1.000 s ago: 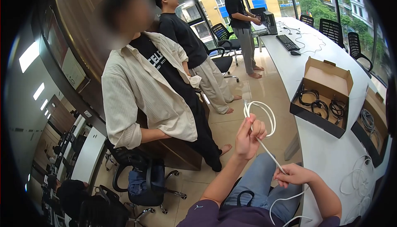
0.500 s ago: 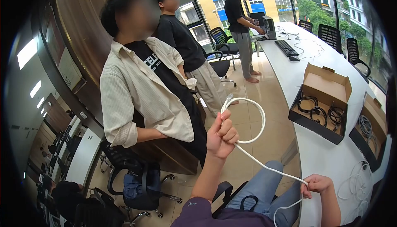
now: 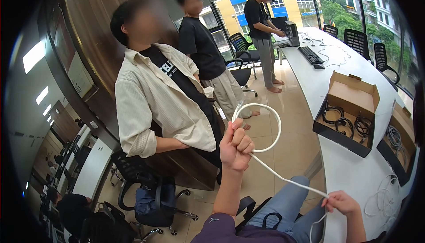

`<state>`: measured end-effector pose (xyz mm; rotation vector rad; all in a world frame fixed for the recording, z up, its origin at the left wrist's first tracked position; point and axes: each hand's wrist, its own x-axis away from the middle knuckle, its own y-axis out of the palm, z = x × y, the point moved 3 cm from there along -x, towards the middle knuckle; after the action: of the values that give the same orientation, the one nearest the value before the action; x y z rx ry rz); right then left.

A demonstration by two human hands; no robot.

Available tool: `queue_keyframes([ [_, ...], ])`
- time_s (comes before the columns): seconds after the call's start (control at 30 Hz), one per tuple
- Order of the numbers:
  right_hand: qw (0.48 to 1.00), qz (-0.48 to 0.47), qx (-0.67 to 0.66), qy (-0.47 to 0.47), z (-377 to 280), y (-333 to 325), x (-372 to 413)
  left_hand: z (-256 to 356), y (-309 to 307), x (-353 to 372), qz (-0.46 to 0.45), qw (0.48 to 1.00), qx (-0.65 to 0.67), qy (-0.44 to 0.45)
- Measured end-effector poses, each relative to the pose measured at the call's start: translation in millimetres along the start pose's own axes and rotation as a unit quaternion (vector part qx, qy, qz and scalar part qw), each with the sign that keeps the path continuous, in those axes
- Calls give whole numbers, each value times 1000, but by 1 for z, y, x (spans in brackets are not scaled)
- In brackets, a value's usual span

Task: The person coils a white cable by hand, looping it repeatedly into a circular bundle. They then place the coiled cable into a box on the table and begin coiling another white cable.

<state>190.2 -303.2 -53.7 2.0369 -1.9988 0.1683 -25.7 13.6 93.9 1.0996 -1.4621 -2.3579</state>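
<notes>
My left hand is raised in front of me, its fingers wrapped round a white network cable. One loop of the cable stands out to the right of that fist, and a clear plug end pokes up above it. From the fist the cable slopes down to my right hand, which pinches it at the table's edge. Below the right hand the cable hangs down over my jeans. More white cable lies in loose coils on the table to the right.
On the white table stand an open box of black cables and another box with a grey cable. Farther along are a keyboard, a mouse and a computer tower. Several people stand nearby; an office chair is at left.
The view has shifted slightly, so the people and table sit a little farther right. The cable's hanging part has swung right, under my right hand. Both hands keep their hold.
</notes>
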Motion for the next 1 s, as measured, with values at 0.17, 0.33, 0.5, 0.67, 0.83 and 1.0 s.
queue_keyframes([
  [0.17, 969, 203, -60, -130, -41, -8, -3, -5, 17, 14, -69, 995, 38, -67],
  [0.33, 922, 284, 6, -261, -82, -17, -8, -24, 22, 31, -92, 976, 26, -198],
  [0.5, 896, 247, 49, -365, -126, -8, -15, -58, -1, 33, -86, 936, 73, -334],
  [0.67, 891, 198, -43, -406, -125, -14, -53, -101, -19, 31, -129, 908, 183, -356],
  [0.83, 882, 147, -197, -403, -120, -11, -92, -155, -54, 16, -102, 893, 245, -364],
  [1.0, 891, 221, -195, -346, -117, -13, -113, -188, -117, 0, 104, 925, 161, -328],
])
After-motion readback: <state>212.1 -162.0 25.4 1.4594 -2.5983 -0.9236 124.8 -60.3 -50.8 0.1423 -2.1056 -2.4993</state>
